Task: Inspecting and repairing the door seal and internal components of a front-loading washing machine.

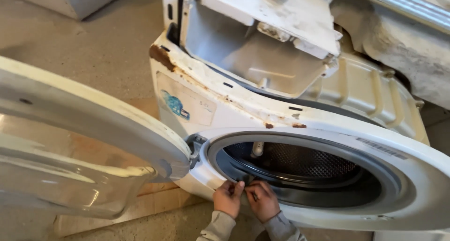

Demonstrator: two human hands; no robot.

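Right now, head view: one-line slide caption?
Both hands, left hand and right hand, pinch the grey door gasket of an open washing machine.

The dark grey rubber door seal (243,181) rings the round drum opening of the white washing machine (door swung open left), its near-left edge pinched up.

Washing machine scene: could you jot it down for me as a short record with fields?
Machine: white front-loading washing machine, top cover off, rust along the upper front edge
Door: round door swung open to the left
Drum: perforated metal drum visible through the opening
Seal: grey door seal around the opening
Left hand: left hand gripping the seal's lower left edge
Right hand: right hand pinching the seal beside it
Floor: concrete floor
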